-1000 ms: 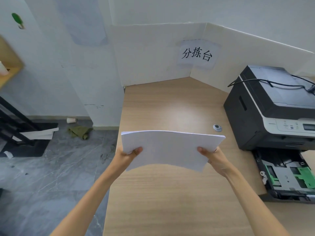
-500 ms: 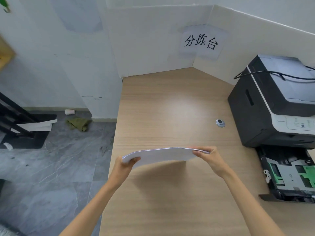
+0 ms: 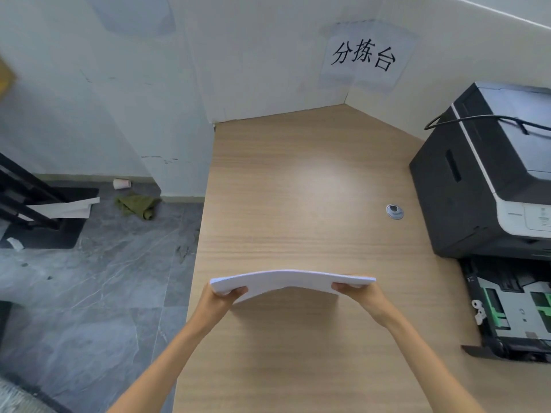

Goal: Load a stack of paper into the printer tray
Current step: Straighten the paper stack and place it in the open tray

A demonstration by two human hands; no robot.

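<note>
A white stack of paper hangs nearly flat above the wooden desk, bowed upward in its middle. My left hand grips its left end and my right hand grips its right end. The black and white printer stands at the desk's right edge. Its paper tray is pulled out toward me, showing green guides and no paper inside. The stack is well left of the tray.
A small round metal cap sits in the desk near the printer. A black cable lies over the printer's top. White partitions with a paper sign close off the desk's back. Left of the desk is grey floor with a green rag.
The stack has tipped from facing me to nearly flat and come down close to the desk, bowing in the middle. Both hands stayed on its ends.
</note>
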